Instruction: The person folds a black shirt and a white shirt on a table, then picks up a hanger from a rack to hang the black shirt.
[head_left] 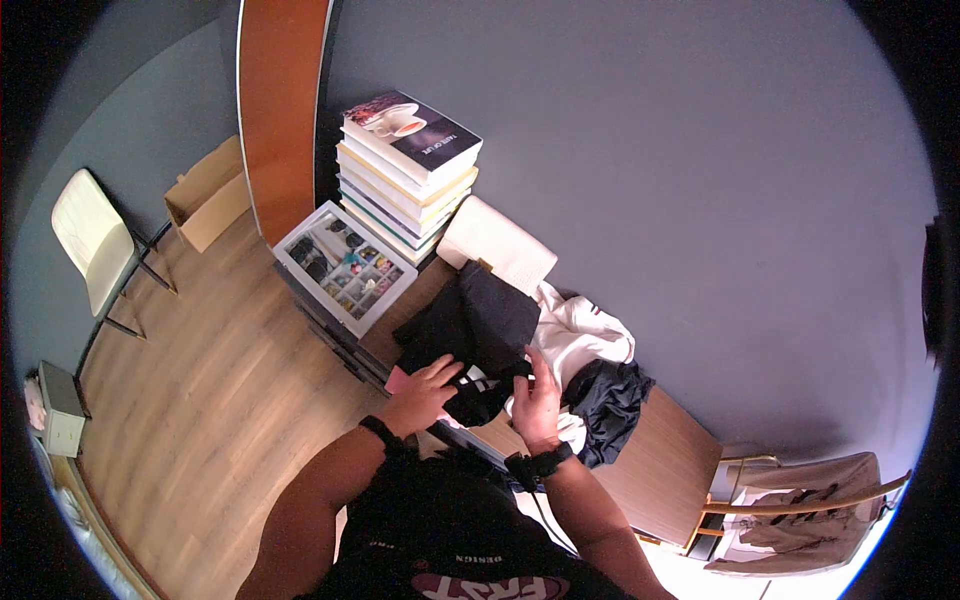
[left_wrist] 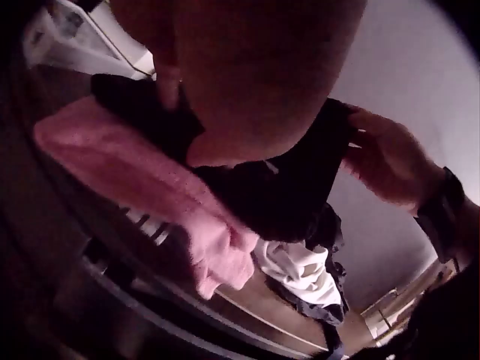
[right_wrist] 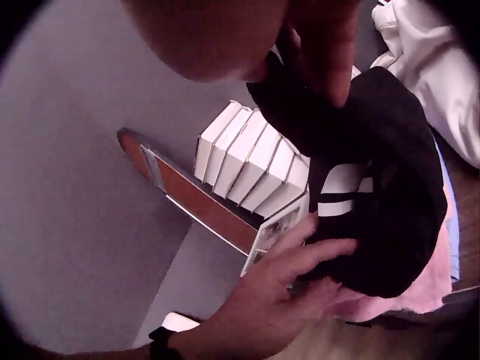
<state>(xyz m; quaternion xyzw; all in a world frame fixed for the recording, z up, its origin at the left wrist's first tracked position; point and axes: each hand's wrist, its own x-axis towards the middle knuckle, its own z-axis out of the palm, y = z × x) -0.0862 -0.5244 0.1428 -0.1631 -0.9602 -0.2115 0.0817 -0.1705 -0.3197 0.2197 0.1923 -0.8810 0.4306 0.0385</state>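
A black garment point(head_left: 482, 328) point(left_wrist: 277, 196) point(right_wrist: 390, 187) lies on a wooden desk point(head_left: 655, 452), over a pink cloth point(head_left: 397, 380) point(left_wrist: 135, 180) point(right_wrist: 421, 289). My left hand point(head_left: 428, 388) point(right_wrist: 279, 294) presses flat on the garment's near left part with fingers spread. My right hand point(head_left: 536, 395) point(left_wrist: 384, 159) pinches the garment's right edge, with the thumb on top in the right wrist view. A white garment point(head_left: 582, 335) point(left_wrist: 301, 271) point(right_wrist: 435, 67) and a dark navy one point(head_left: 610, 402) lie bunched just to the right.
A stack of books point(head_left: 408, 165) point(right_wrist: 255, 161) and a compartment box of small items point(head_left: 345, 265) stand at the desk's left end, a white folded item point(head_left: 497, 245) behind. A pale chair point(head_left: 95, 240), a cardboard box point(head_left: 205, 195), and a chair draped in beige cloth point(head_left: 800, 500) stand nearby.
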